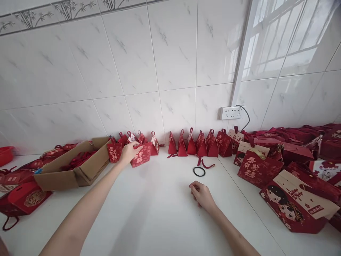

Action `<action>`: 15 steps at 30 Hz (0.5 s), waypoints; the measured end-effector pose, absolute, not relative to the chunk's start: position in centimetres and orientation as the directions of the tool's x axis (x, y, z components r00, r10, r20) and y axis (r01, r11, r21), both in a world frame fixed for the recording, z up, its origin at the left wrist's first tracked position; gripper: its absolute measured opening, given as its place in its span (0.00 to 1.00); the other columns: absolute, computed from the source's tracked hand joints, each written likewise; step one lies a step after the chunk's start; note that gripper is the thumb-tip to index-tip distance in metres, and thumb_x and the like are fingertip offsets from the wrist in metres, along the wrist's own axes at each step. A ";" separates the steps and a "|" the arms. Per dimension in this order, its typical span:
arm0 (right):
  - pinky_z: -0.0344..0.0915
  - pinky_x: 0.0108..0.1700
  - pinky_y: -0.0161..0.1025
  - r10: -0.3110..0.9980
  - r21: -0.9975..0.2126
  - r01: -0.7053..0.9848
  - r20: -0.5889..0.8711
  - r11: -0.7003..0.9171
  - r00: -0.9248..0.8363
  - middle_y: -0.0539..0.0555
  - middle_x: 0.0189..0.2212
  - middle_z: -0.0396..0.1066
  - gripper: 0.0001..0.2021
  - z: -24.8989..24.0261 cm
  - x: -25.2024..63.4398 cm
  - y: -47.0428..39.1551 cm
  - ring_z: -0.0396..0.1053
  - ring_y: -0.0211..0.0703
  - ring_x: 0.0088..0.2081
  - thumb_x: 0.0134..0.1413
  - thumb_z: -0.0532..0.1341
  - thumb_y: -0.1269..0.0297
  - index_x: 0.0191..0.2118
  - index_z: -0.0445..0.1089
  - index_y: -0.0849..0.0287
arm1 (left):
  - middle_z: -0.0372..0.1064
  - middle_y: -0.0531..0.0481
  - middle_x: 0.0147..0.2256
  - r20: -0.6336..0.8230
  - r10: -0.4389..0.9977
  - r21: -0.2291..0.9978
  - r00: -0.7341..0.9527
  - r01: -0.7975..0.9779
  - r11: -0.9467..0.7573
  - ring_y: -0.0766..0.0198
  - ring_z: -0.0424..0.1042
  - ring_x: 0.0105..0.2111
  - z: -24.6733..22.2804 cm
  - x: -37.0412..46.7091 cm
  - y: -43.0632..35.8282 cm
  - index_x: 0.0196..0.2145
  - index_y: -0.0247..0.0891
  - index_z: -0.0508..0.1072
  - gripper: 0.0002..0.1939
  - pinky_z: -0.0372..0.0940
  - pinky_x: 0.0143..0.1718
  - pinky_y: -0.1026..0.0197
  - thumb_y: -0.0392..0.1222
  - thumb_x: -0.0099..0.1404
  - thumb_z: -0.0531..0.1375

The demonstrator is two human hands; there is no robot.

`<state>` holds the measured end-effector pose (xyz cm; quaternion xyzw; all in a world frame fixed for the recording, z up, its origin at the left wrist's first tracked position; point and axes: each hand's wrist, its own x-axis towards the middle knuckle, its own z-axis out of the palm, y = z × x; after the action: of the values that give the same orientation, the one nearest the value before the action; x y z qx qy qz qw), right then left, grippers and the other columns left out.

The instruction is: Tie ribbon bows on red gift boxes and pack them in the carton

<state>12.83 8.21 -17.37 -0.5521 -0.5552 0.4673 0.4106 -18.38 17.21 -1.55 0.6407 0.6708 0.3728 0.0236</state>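
My left hand (pixel 129 153) is closed on the top of a red gift box (pixel 141 156) with pale lettering, which stands tilted on the white table. Just behind it are more small gift boxes, among them a cream-and-red box (pixel 154 144) and a red lettered box (pixel 114 152). Over the table's middle, my right hand (pixel 203 195) has its fingers curled in, and nothing shows in them. Beyond that hand lie a black ring (pixel 199 171) and a short dark-red ribbon (pixel 207 164).
A row of red gift boxes (pixel 191 146) lines the tiled wall. To the left, an open cardboard box (pixel 60 179) holds dark-red ribbons, with a red box (pixel 23 199) beside it. Many gift boxes (pixel 293 202) crowd the right side. A power strip (pixel 231 113) is on the wall.
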 end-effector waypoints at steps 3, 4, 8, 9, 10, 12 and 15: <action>0.64 0.18 0.33 0.998 -0.979 0.198 0.057 0.054 0.013 0.54 0.28 0.66 0.14 -15.5 12.0 7.8 0.64 0.38 0.23 0.52 0.50 0.54 0.30 0.65 0.60 | 0.74 0.48 0.37 0.514 0.835 0.657 -0.196 0.715 -0.237 0.59 0.72 0.37 -1.3 -13.8 14.0 0.35 0.37 0.72 0.15 0.64 0.37 0.63 0.51 0.57 0.57; 0.68 0.25 0.35 0.993 -0.976 0.191 0.111 0.102 0.038 0.56 0.33 0.67 0.15 -14.3 11.8 7.7 0.67 0.39 0.28 0.53 0.49 0.53 0.33 0.65 0.60 | 0.74 0.48 0.34 0.519 0.831 0.693 -0.198 0.667 -0.274 0.60 0.73 0.35 -1.2 -12.1 12.7 0.35 0.37 0.71 0.16 0.65 0.34 0.64 0.52 0.58 0.56; 0.68 0.42 0.40 0.909 -0.930 0.047 0.367 0.365 0.197 0.58 0.43 0.68 0.17 -7.3 13.0 7.5 0.68 0.44 0.43 0.58 0.46 0.53 0.41 0.63 0.58 | 0.68 0.54 0.23 0.464 0.861 0.880 -0.209 0.220 -0.421 0.66 0.68 0.24 -0.7 -6.5 7.8 0.28 0.38 0.68 0.15 0.62 0.25 0.66 0.53 0.54 0.61; 0.69 0.42 0.40 0.879 -0.900 -0.021 0.420 0.436 0.227 0.57 0.40 0.69 0.16 -5.3 13.7 7.3 0.69 0.44 0.41 0.58 0.46 0.53 0.41 0.63 0.58 | 0.68 0.54 0.24 0.446 0.868 0.895 -0.220 0.091 -0.436 0.67 0.68 0.24 -0.4 -5.6 6.7 0.27 0.38 0.67 0.15 0.62 0.26 0.66 0.52 0.53 0.62; 0.69 0.41 0.41 0.862 -0.876 -0.063 0.455 0.478 0.223 0.56 0.38 0.69 0.16 -3.3 14.4 7.0 0.69 0.44 0.40 0.59 0.47 0.53 0.40 0.64 0.58 | 0.67 0.54 0.24 0.422 0.884 0.903 -0.201 0.004 -0.431 0.67 0.67 0.24 -0.1 -4.9 5.8 0.26 0.37 0.67 0.15 0.61 0.25 0.66 0.51 0.52 0.63; 0.68 0.44 0.42 0.845 -0.846 -0.042 0.527 0.532 0.091 0.56 0.40 0.70 0.16 -0.2 15.7 6.0 0.69 0.44 0.43 0.58 0.51 0.52 0.41 0.67 0.58 | 0.63 0.55 0.21 0.381 0.918 0.922 -0.113 -0.035 -0.386 0.69 0.64 0.21 0.6 -4.0 4.3 0.25 0.37 0.67 0.14 0.59 0.22 0.67 0.50 0.52 0.64; 0.69 0.42 0.40 0.846 -0.846 0.095 0.504 0.524 -0.177 0.55 0.45 0.70 0.17 1.3 16.1 4.4 0.70 0.43 0.42 0.55 0.58 0.54 0.48 0.65 0.55 | 0.60 0.57 0.19 0.391 0.920 0.916 -0.002 0.096 -0.389 0.71 0.59 0.19 1.4 -3.5 3.3 0.24 0.37 0.69 0.13 0.54 0.20 0.67 0.49 0.53 0.64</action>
<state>16.12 4.37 1.28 -0.3436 -0.6845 0.3463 0.5417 -3.46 3.32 1.40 0.6070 0.4184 0.5710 0.3611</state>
